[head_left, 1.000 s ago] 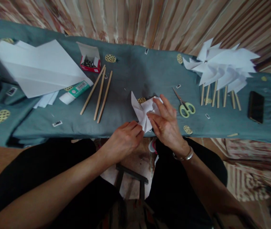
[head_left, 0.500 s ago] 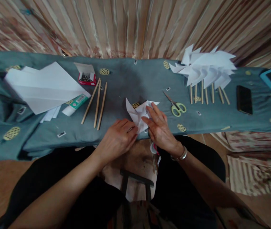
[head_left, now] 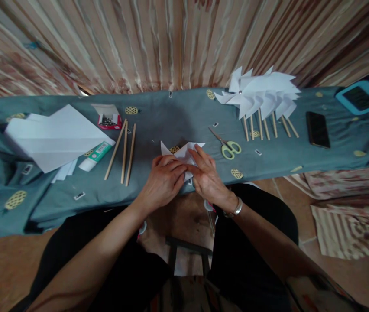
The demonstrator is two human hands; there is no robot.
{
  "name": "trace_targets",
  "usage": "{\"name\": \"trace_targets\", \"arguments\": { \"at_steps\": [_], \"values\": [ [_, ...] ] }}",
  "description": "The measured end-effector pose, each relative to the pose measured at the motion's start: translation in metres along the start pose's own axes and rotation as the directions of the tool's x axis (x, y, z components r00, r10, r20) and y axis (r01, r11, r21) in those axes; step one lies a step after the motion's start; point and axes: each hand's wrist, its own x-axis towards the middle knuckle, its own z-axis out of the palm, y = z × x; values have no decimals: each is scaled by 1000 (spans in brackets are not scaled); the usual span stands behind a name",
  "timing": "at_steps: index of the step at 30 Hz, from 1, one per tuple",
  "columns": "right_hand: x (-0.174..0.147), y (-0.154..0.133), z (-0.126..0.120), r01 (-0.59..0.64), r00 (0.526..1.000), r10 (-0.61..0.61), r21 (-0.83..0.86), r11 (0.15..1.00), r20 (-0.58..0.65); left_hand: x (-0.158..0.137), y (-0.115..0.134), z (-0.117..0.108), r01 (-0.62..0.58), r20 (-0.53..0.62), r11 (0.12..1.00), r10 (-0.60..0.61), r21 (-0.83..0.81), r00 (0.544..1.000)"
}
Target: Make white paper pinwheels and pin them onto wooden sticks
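A white paper pinwheel [head_left: 184, 151] with pointed blades lies at the front edge of the cloth-covered table, partly hidden by my hands. My left hand [head_left: 166, 177] is closed over its near left side, fingers curled on the paper. From the right, my right hand [head_left: 208, 175] presses on the paper, its thumb meeting the left fingers near the centre. What lies under the fingertips is hidden. Green-handled scissors [head_left: 230, 147] rest just right of the pinwheel. To the left lie several wooden sticks [head_left: 124, 154].
Finished-looking pinwheels on sticks [head_left: 262, 95] overlap at the back right, beside a phone [head_left: 317, 129] and a blue-framed device [head_left: 361, 97]. At the left are white paper sheets [head_left: 54, 134], a glue stick [head_left: 96, 156] and an opened red box of small metal pieces [head_left: 109, 120].
My left hand has moved over the pinwheel's centre, and the right thumb now meets its fingers. The whole view has shifted slightly, so the table items appear displaced.
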Motion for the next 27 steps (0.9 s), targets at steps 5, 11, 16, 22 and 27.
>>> {"name": "trace_targets", "arguments": {
  "at_steps": [5,11,16,22,27],
  "values": [
    [4,0,-9,-51,998,50,18,999,45,4,-6,2,9,-24,999,-8,35,1000],
    [4,4,-9,-95,995,90,98,991,48,4,-12,5,-30,1,995,30,97,1000],
    [5,7,-7,-120,993,116,135,984,31,5,-12,4,-51,9,993,51,105,999],
    [6,7,-9,-124,992,120,143,982,33,7,-11,4,-30,25,996,28,81,999],
    [7,11,-7,-144,989,140,172,974,37,6,-13,5,-34,18,997,33,71,999]
  ]
}}
